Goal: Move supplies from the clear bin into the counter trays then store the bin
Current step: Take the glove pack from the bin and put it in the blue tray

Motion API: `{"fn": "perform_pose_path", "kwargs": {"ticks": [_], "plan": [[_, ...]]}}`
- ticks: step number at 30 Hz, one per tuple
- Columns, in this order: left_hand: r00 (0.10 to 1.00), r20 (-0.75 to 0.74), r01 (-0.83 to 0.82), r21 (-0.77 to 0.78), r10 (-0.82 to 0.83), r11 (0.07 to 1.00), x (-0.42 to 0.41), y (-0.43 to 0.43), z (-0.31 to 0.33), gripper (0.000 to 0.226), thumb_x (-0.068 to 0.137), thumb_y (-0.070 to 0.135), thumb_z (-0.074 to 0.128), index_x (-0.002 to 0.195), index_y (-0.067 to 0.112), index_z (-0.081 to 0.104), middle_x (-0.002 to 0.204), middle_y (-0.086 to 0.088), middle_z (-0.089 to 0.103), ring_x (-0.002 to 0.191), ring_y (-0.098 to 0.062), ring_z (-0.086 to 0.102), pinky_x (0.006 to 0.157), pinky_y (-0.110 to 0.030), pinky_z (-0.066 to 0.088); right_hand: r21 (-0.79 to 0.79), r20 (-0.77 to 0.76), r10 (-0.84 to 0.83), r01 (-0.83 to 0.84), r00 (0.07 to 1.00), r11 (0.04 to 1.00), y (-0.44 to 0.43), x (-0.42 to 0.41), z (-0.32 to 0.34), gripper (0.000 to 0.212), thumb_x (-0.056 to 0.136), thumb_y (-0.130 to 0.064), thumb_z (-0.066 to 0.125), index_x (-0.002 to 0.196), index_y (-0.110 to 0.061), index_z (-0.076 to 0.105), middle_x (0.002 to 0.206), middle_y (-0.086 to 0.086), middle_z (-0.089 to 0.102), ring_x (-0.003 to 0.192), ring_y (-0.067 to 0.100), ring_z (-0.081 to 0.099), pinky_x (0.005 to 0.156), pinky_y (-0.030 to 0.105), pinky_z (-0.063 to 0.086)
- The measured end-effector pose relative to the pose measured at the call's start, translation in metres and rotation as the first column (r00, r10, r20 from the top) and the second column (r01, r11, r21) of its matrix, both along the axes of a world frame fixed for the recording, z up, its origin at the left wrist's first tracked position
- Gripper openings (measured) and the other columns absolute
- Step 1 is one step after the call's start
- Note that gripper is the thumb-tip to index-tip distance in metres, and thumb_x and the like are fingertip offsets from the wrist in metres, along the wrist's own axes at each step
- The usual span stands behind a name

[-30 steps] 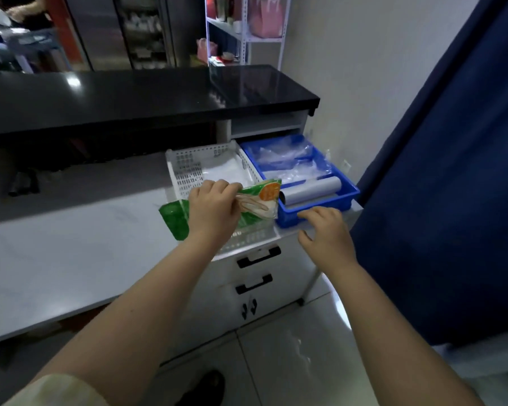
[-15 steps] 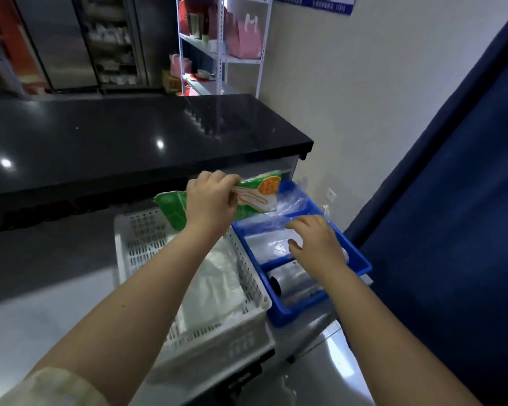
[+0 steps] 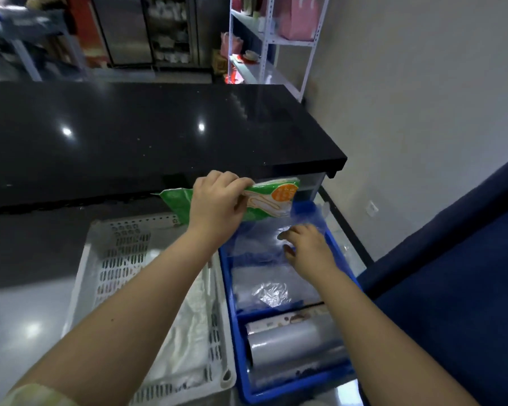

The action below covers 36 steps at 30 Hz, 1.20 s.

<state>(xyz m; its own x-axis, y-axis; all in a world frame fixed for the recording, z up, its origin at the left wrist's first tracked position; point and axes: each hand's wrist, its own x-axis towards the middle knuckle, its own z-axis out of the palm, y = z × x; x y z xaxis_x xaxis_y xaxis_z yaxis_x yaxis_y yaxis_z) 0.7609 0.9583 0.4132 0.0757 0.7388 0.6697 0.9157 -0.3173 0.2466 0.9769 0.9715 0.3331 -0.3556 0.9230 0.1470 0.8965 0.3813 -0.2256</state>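
The left hand (image 3: 217, 206) has its grip closed round a green packet (image 3: 276, 200), held in the air over the far ends of the two trays, just under the lip of the black counter (image 3: 159, 136). The right hand (image 3: 308, 250) reaches into the blue tray (image 3: 228, 300), its grip loose, fingers flat on the clear bags (image 3: 270, 291) at the far end. A roll of film (image 3: 294, 341) lies at that tray's near end. The white tray (image 3: 100, 259) touches it on the left; both sit at the right end of the pale surface (image 3: 21, 317).
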Motion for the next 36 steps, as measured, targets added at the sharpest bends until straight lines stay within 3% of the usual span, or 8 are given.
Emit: {"fn": "perform_pose_path", "kwargs": {"ticks": [5, 9, 16, 20, 25, 28, 32, 36], "plan": [[0.99, -0.029, -0.14, -0.023, 0.139, 0.99, 0.021, 0.004, -0.003, 0.029, 0.072, 0.009, 0.075, 0.1, 0.014, 0.072, 0.087, -0.004, 0.068, 0.08, -0.029, 0.059, 0.068, -0.04, 0.041, -0.042, 0.136, 0.183, -0.179, 0.974, 0.983, 0.04, 0.0, -0.011, 0.024, 0.088, -0.024, 0.06, 0.111, -0.025, 0.069, 0.119, 0.002, 0.061, 0.109, 0.025, 0.048, 0.082, 0.033, 0.037], [0.964, -0.052, -0.26, -0.025, 0.259, 0.965, 0.032, -0.002, -0.01, 0.028, 0.073, 0.011, 0.074, 0.101, 0.015, 0.071, 0.087, -0.003, 0.068, 0.081, -0.028, 0.059, 0.068, -0.039, 0.04, -0.107, 0.16, 0.287, -0.272, 0.945, 0.956, 0.058, 0.0, -0.026, 0.035, 0.087, -0.031, 0.063, 0.122, -0.026, 0.063, 0.126, 0.003, 0.056, 0.115, 0.026, 0.045, 0.091, 0.033, 0.038], [0.916, -0.055, -0.401, -0.052, 0.398, 0.915, 0.047, -0.023, -0.02, 0.027, 0.073, 0.009, 0.073, 0.1, 0.013, 0.071, 0.089, -0.006, 0.066, 0.082, -0.03, 0.058, 0.069, -0.038, 0.038, -0.313, 0.132, 0.342, -0.289, 0.93, 0.905, 0.064, 0.006, -0.033, 0.033, 0.085, -0.032, 0.065, 0.119, -0.035, 0.062, 0.131, 0.001, 0.055, 0.121, 0.029, 0.04, 0.093, 0.038, 0.039], [0.916, -0.058, -0.401, -0.056, 0.398, 0.914, 0.044, -0.027, -0.025, 0.026, 0.075, 0.009, 0.072, 0.101, 0.012, 0.071, 0.09, -0.006, 0.066, 0.083, -0.03, 0.057, 0.07, -0.038, 0.037, -0.233, 0.05, 0.364, -0.343, 0.93, 0.91, 0.043, 0.016, -0.045, 0.042, 0.082, -0.033, 0.066, 0.124, -0.031, 0.058, 0.13, -0.001, 0.056, 0.12, 0.026, 0.043, 0.095, 0.035, 0.037], [0.922, -0.04, -0.387, -0.074, 0.385, 0.919, 0.038, -0.023, -0.024, 0.025, 0.076, 0.01, 0.072, 0.101, 0.013, 0.071, 0.091, -0.007, 0.066, 0.085, -0.03, 0.056, 0.072, -0.036, 0.035, -0.379, 0.196, 0.293, -0.204, 0.936, 0.903, 0.041, 0.016, -0.034, 0.076, 0.077, -0.043, 0.07, 0.142, -0.034, 0.033, 0.148, 0.005, 0.033, 0.135, 0.034, 0.027, 0.106, 0.053, 0.03], [0.93, -0.034, -0.368, -0.077, 0.366, 0.927, 0.037, -0.02, -0.025, 0.025, 0.075, 0.009, 0.072, 0.1, 0.012, 0.071, 0.09, -0.008, 0.066, 0.083, -0.03, 0.056, 0.071, -0.036, 0.036, -0.548, 0.304, 0.331, -0.12, 0.893, 0.828, 0.05, 0.007, -0.025, 0.083, 0.078, -0.031, 0.069, 0.146, -0.035, 0.021, 0.152, 0.007, 0.025, 0.139, 0.038, 0.02, 0.108, 0.061, 0.025], [0.936, -0.022, -0.353, -0.086, 0.352, 0.932, 0.033, -0.019, -0.027, 0.026, 0.076, 0.01, 0.071, 0.102, 0.011, 0.071, 0.091, -0.008, 0.066, 0.085, -0.03, 0.056, 0.072, -0.038, 0.037, -0.584, 0.342, 0.357, -0.101, 0.869, 0.806, 0.053, -0.004, -0.029, 0.074, 0.079, -0.018, 0.065, 0.142, -0.031, 0.028, 0.142, 0.01, 0.027, 0.131, 0.037, 0.027, 0.102, 0.055, 0.038], [0.936, -0.003, -0.351, -0.079, 0.352, 0.933, 0.029, -0.021, -0.026, 0.025, 0.077, 0.01, 0.071, 0.102, 0.011, 0.071, 0.092, -0.008, 0.066, 0.086, -0.03, 0.057, 0.072, -0.039, 0.038, -0.54, 0.285, 0.353, -0.155, 0.891, 0.827, 0.058, -0.003, -0.037, 0.068, 0.079, -0.014, 0.063, 0.139, -0.035, 0.037, 0.133, 0.007, 0.04, 0.125, 0.033, 0.037, 0.098, 0.049, 0.043]]}}
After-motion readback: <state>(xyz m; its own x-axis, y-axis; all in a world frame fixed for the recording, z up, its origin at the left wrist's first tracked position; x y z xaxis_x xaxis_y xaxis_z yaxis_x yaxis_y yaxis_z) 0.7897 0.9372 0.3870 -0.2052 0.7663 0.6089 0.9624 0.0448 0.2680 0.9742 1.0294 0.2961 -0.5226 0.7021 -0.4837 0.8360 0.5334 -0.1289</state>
